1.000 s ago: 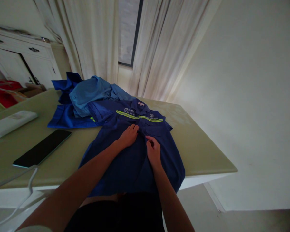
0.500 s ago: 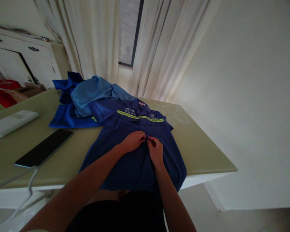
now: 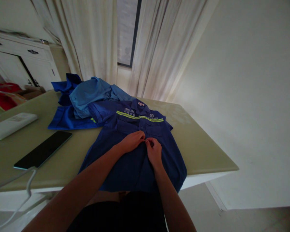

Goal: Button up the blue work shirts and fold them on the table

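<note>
A dark blue work shirt [image 3: 169, 151] with a yellow-green reflective stripe lies face up on the pale green table [image 3: 203, 151], its collar away from me and its hem hanging over the near edge. My left hand [image 3: 131, 141] and my right hand [image 3: 154, 150] meet at the shirt's front placket, below the stripe. Both have their fingers pinched together on the placket's cloth, fingertips nearly touching. What sits between the fingertips is too small to make out.
A heap of lighter blue clothes [image 3: 87, 96] lies at the table's far left. A black phone [image 3: 42, 149] and a white power bank [image 3: 11, 125] with a cable sit on the left. White curtains [image 3: 157, 45] and a white cabinet [image 3: 21, 61] stand behind.
My left hand has slid down and right from below the stripe to the placket. My right hand has moved up slightly, and both now pinch the cloth at one spot.
</note>
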Available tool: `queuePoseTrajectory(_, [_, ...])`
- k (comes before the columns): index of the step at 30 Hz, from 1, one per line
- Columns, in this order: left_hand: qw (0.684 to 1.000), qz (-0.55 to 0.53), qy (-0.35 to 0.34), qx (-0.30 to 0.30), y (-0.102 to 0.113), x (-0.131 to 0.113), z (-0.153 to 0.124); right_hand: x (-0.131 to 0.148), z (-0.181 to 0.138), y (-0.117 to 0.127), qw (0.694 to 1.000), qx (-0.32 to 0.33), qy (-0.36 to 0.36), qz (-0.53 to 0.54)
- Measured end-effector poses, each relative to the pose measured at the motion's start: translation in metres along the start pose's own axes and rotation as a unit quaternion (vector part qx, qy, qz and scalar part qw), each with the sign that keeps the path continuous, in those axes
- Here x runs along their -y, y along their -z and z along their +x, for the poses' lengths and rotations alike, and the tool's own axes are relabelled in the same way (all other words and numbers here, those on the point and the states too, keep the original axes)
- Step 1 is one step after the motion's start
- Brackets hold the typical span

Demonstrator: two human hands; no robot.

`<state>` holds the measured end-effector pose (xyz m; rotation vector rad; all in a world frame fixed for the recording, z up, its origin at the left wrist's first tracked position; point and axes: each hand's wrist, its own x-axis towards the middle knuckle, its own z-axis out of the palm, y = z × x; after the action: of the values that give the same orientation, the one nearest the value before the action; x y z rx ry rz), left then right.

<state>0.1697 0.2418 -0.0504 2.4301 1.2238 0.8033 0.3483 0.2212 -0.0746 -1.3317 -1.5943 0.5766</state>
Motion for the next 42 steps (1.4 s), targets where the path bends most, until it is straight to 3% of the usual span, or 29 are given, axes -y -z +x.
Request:
queuePoseTrajectory(14, [1.0, -0.009, -0.02, -0.019, 0.0, -0.001, -0.001, 0.005, -0.001, 0.001, 1.0, 0.011, -0.002, 0.011])
queuePoseTrajectory(22, [0.998, 0.051, -0.014, -0.025, -0.005, -0.002, -0.001, 0.01, -0.003, -0.001, 0.999, -0.021, -0.004, -0.038])
queuePoseTrajectory(27, [0.998, 0.057, -0.02, -0.021, -0.006, 0.004, -0.001, 0.01, -0.003, -0.001, 0.999, 0.011, -0.005, -0.046])
queuePoseTrajectory(36, [0.994, 0.093, -0.036, -0.046, -0.008, 0.007, -0.003, 0.011, -0.003, 0.001, 0.998, 0.037, -0.014, 0.039])
queuePoseTrajectory(42, [0.989, 0.115, -0.07, -0.059, -0.008, 0.009, -0.003, 0.009, -0.004, -0.002, 1.0, 0.012, 0.009, 0.023])
